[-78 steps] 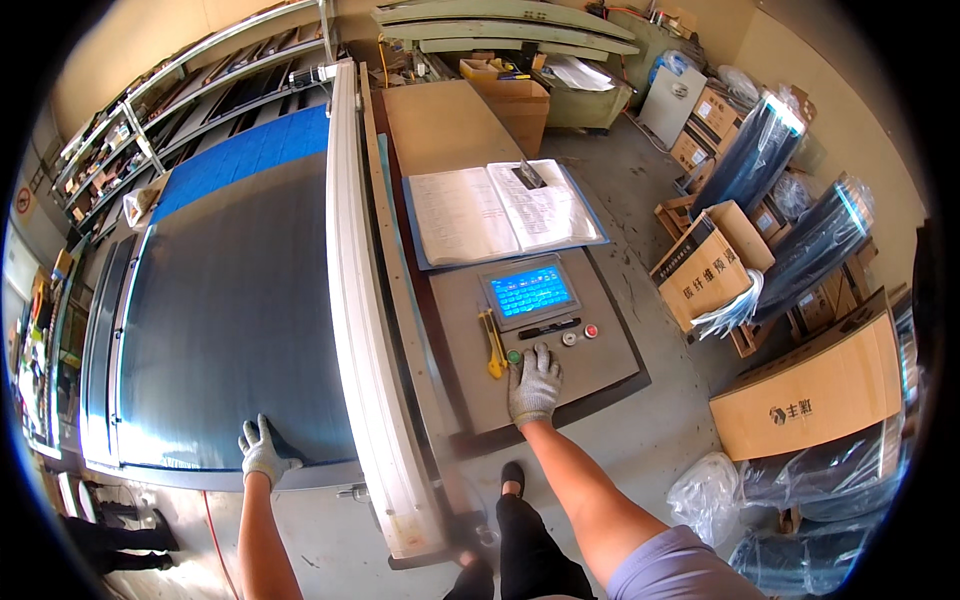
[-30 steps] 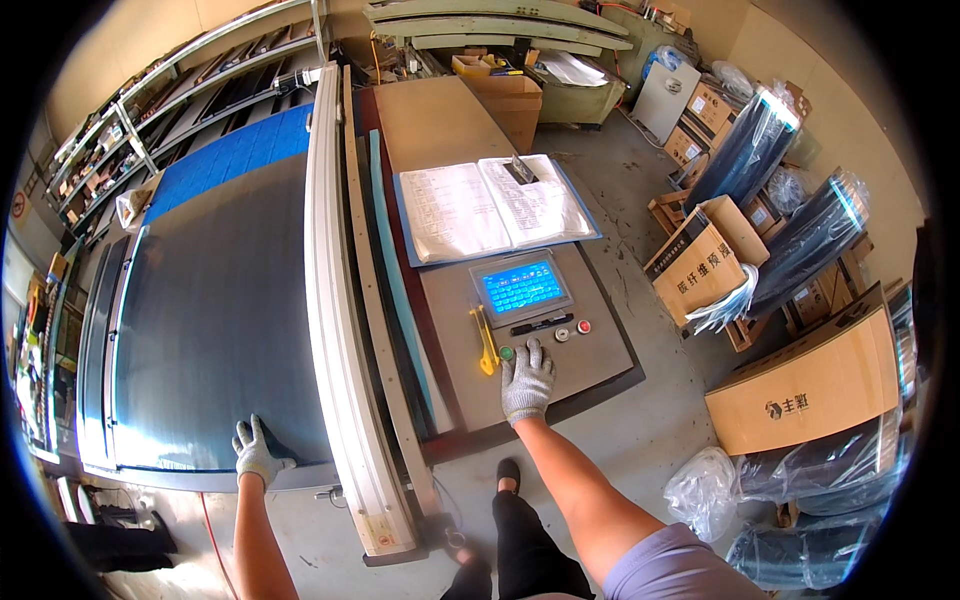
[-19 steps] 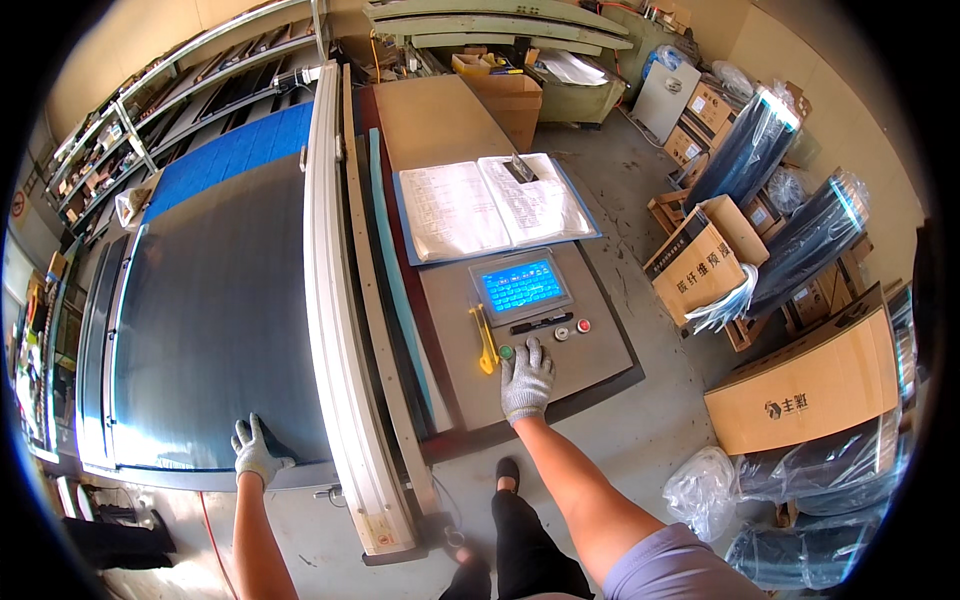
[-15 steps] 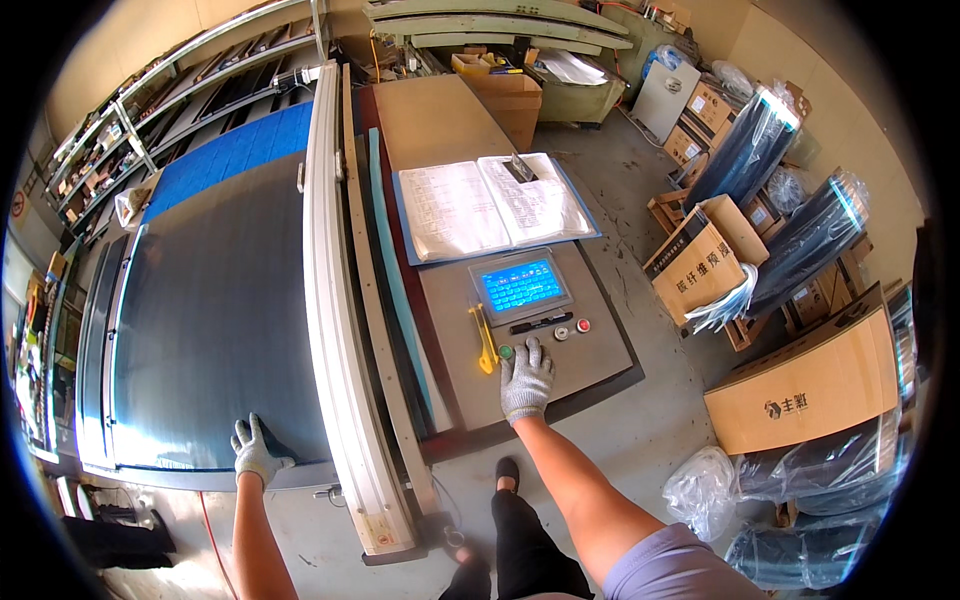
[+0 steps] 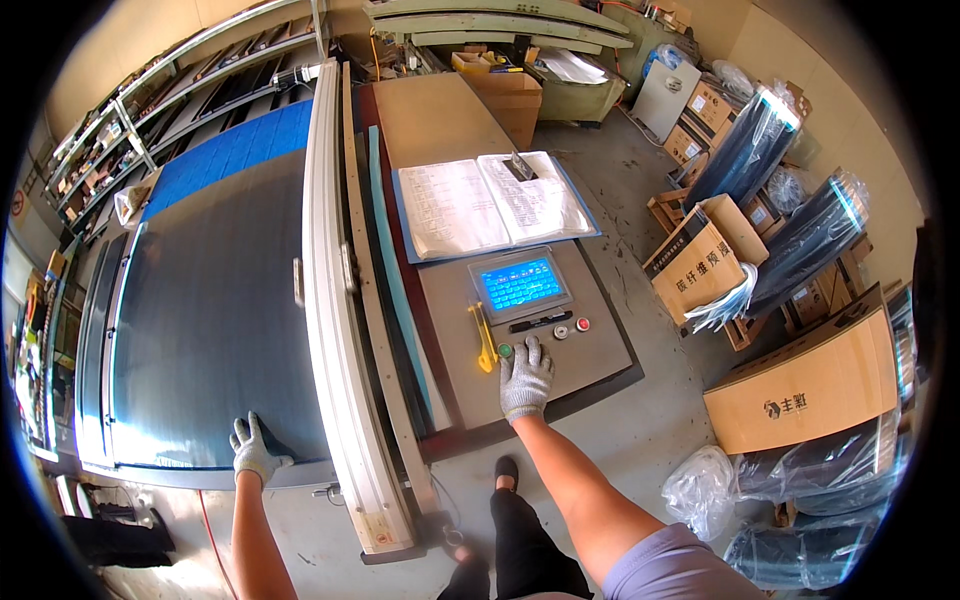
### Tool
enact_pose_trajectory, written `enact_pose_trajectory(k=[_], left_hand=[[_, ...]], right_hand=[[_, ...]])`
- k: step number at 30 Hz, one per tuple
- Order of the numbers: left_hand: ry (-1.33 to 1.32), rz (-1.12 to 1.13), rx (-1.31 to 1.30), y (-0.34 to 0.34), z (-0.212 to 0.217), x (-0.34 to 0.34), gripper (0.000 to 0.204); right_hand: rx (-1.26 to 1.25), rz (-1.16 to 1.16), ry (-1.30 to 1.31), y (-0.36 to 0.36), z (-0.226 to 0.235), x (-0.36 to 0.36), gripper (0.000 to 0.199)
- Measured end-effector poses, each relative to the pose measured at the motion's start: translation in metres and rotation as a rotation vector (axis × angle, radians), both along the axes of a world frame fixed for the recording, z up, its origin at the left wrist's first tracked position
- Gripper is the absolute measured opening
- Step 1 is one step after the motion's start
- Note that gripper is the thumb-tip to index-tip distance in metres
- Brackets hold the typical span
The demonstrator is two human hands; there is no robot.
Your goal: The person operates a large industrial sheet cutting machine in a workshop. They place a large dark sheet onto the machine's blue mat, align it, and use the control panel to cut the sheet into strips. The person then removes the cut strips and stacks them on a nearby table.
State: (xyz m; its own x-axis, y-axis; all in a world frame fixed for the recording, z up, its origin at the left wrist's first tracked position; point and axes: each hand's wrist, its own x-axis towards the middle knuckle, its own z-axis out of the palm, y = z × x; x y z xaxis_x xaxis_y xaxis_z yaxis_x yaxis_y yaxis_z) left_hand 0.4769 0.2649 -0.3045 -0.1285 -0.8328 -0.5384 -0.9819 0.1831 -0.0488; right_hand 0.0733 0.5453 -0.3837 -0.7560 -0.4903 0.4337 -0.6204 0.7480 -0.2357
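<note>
My left hand (image 5: 258, 452), in a grey-white knit glove, lies with fingers spread on the near edge of a large dark sheet (image 5: 215, 310) on the cutting table. Over at the control panel (image 5: 460, 340), my gloved right hand (image 5: 526, 380) rests palm down with its fingers stretched out. Its fingertips are beside the green button (image 5: 506, 351), and I cannot tell whether they press it. Around it are a yellow utility knife (image 5: 484, 340), a black marker (image 5: 541, 323), a red button (image 5: 583, 324) and a lit blue touchscreen (image 5: 522, 284).
A long white rail (image 5: 335, 300) with a small carriage (image 5: 298, 283) spans the table. An open binder (image 5: 490, 205) lies beyond the screen. Cardboard boxes (image 5: 805, 380) and plastic-wrapped dark rolls (image 5: 745, 150) stand on the right. Shelving (image 5: 130, 130) holds stock at the far left.
The small carriage has slid along the white rail toward me, from near its far end to about the middle. Both hands have stayed nearly in place.
</note>
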Motion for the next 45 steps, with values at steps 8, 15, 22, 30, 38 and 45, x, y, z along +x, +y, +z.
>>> enact_pose_trajectory(k=[8, 15, 22, 30, 38, 45], left_hand=[[-0.004, -0.016, -0.005, 0.001, 0.002, -0.003, 0.137], [0.000, -0.017, -0.007, -0.001, -0.001, 0.002, 0.138], [-0.031, -0.107, -0.056, 0.008, 0.019, -0.003, 0.132], [0.082, -0.207, -0.094, -0.030, -0.003, 0.039, 0.108], [-0.048, -0.089, -0.117, -0.046, -0.012, 0.037, 0.137], [-0.078, -0.150, -0.110, -0.059, -0.025, 0.048, 0.138]], right_hand=[[0.020, -0.016, -0.045, 0.001, 0.000, -0.001, 0.035], [0.035, -0.019, -0.041, -0.001, 0.002, 0.000, 0.034], [0.024, -0.028, -0.003, 0.001, -0.005, -0.002, 0.033], [-0.003, -0.013, -0.041, 0.000, -0.010, -0.005, 0.037], [-0.026, 0.010, -0.047, 0.001, -0.007, -0.005, 0.041], [-0.011, -0.014, -0.141, 0.001, 0.000, -0.002, 0.042]])
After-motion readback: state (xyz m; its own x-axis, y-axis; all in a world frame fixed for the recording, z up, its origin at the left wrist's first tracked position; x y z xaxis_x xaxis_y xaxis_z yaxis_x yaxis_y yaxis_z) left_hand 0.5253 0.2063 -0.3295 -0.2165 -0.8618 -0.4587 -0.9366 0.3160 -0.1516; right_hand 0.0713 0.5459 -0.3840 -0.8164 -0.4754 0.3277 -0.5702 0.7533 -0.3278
